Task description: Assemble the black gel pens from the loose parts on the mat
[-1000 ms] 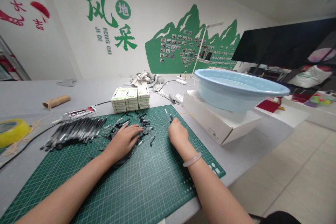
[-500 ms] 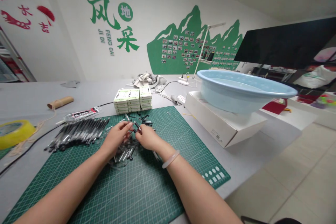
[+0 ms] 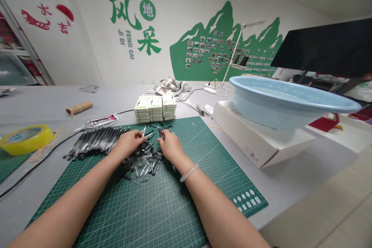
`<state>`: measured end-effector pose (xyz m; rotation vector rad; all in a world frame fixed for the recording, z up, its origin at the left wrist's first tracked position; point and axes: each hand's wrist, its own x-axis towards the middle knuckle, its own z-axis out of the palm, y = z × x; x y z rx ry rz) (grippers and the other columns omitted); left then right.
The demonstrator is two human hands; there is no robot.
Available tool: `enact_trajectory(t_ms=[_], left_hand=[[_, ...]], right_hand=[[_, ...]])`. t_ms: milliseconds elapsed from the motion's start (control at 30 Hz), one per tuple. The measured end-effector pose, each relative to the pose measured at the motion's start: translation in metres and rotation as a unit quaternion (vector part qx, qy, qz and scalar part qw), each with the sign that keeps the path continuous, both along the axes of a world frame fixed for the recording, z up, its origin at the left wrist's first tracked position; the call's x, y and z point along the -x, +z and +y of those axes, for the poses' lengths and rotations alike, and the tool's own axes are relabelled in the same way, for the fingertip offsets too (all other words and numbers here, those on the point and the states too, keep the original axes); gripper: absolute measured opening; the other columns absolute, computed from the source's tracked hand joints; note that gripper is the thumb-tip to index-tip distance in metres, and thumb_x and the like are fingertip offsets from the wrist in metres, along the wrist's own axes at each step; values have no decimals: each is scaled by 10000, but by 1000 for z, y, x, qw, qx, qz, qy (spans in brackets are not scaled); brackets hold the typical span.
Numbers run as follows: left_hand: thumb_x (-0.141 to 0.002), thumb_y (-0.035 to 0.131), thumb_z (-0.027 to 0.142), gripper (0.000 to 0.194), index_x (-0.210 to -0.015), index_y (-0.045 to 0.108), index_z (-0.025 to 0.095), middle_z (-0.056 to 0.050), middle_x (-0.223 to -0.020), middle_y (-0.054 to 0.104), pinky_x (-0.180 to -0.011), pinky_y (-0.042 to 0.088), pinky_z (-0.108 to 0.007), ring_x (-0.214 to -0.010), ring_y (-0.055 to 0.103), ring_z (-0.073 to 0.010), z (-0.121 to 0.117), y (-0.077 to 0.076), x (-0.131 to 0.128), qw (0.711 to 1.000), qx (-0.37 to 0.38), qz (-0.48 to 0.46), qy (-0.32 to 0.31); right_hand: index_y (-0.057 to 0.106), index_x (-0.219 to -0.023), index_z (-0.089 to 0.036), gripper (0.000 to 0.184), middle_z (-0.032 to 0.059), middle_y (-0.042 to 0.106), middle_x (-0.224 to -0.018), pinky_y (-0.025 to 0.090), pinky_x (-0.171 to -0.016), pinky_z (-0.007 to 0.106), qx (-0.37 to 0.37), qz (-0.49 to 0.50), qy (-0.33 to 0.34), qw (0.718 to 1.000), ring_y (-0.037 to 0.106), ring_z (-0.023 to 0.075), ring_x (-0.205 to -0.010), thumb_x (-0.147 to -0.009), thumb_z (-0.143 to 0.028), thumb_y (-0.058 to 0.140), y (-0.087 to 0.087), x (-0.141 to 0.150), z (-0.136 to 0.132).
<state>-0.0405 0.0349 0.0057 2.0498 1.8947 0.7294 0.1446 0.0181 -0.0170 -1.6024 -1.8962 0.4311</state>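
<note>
My left hand (image 3: 130,142) is closed, pinching a slim clear pen cap (image 3: 144,130) that points up from the fingertips. Opposite it, my right hand (image 3: 171,145) is closed around a pen (image 3: 159,130), mostly hidden by the fingers. A small gap separates the two hands. Below and between them lies a loose pile of clear pen caps with black clips (image 3: 145,166) on the green cutting mat (image 3: 151,209). Left of my left hand, a row of black-and-clear pens (image 3: 93,141) lies side by side at the mat's edge.
Stacked small white-green boxes (image 3: 155,108) stand behind the mat. On the right, a blue basin (image 3: 267,104) rests on a white carton (image 3: 247,135). To the left are yellow tape (image 3: 27,139), a brown tube (image 3: 79,107), a plastic packet (image 3: 101,121) and a black cable (image 3: 35,168).
My right hand came left from the mat's right side with the pen, meeting my left hand over the pile. My left hand rose from the pile with a cap. The hands have since parted slightly.
</note>
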Motion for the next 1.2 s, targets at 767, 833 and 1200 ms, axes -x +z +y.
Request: enact_trajectory(t_ms=[767,833,1200], left_hand=[[-705,636,523,396,-802,673,141,55,-499,414,-455,199,-218,-460,333,-90,-23,29,-17,931,183,-292,-124],[-707,642,512,379,-789,659,143,45,-543,457,-466,221,-217,-485,352,-90,-27,35,-20,924,185,-302,-143],[-717,643,498,351,-831,716,174,0,-657,620,-570,359,-242,-619,513,-146,-37,47,-23,933,220,-172,-227]], right_hand=[[426,-1342,-299,590,13,607,-959,443,-807,298,-106,168,105,974,580,157,-840,-803,-73,510,22,5,-21],[391,-1333,-255,565,-3,608,-879,459,-699,292,-51,293,74,952,580,146,-712,-800,-151,550,23,7,-22],[583,-712,-164,249,-49,515,-605,294,-459,182,141,640,106,747,443,63,-524,-632,-310,767,21,-8,-30]])
